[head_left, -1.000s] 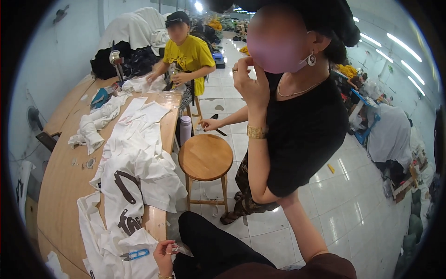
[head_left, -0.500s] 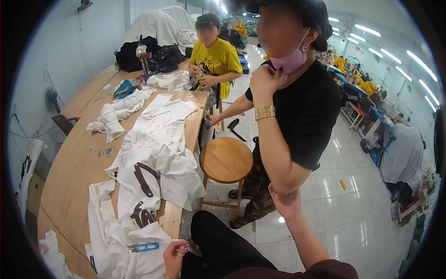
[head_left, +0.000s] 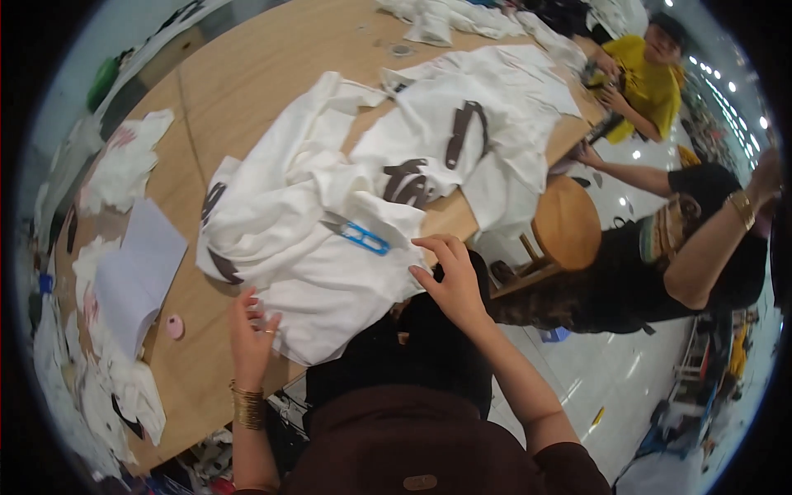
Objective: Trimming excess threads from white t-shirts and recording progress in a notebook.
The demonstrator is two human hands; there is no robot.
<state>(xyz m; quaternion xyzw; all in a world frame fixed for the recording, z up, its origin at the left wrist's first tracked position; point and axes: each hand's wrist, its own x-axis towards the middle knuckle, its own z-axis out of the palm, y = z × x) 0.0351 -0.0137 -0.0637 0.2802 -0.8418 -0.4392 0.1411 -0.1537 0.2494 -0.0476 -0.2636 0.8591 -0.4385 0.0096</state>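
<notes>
Your right hand (head_left: 450, 280) has left the co-worker's elbow for the near white garment's (head_left: 330, 305) right edge, and your left hand (head_left: 254, 334) has shifted to its left edge. Both hands are loosely open, fingers parted and curved, with nothing visible in their hold; whether your fingertips touch the cloth cannot be told. That garment lies rumpled on the table (head_left: 247, 82) in front of you, one pair of blue snips (head_left: 365, 237) on it. Overlapping folds make the white garments hard to count. You have two co-workers in view: one in yellow (head_left: 648, 91), and one in black (head_left: 705, 177), whose head is mostly cut off. One round stool (head_left: 567, 223) shows, its legs partly hidden.
</notes>
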